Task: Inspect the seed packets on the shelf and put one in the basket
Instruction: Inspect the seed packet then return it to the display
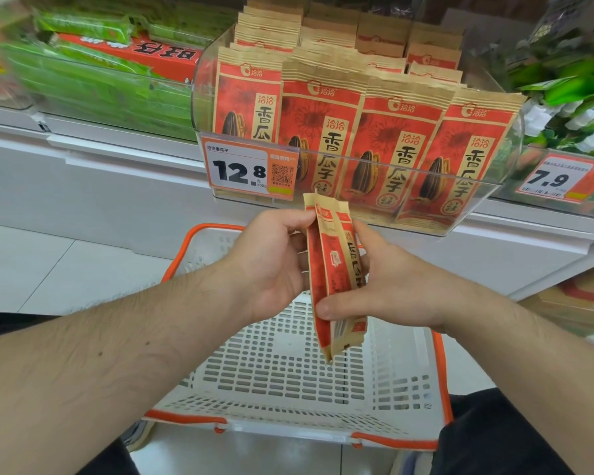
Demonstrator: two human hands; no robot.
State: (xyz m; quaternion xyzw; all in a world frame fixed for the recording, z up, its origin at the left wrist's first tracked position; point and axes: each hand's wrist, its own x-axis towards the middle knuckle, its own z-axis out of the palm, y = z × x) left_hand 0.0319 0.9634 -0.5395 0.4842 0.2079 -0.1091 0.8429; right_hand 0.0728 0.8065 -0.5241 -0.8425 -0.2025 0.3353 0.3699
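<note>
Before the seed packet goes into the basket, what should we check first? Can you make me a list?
1. Both hands hold the seed packet: ok. The left hand grips its upper part, the right hand pinches it lower down.
2. Packet is above the basket: ok, it hangs edge-on over the white mesh floor.
3. Room in the basket: ok, no other goods show inside.
4. Packet is undamaged: cannot tell, only its narrow side shows.
5. Packet matches the ones in the clear shelf bin: ok, same red and tan print.
6. Price is known: ok, the price tag reads 12.8.
</note>
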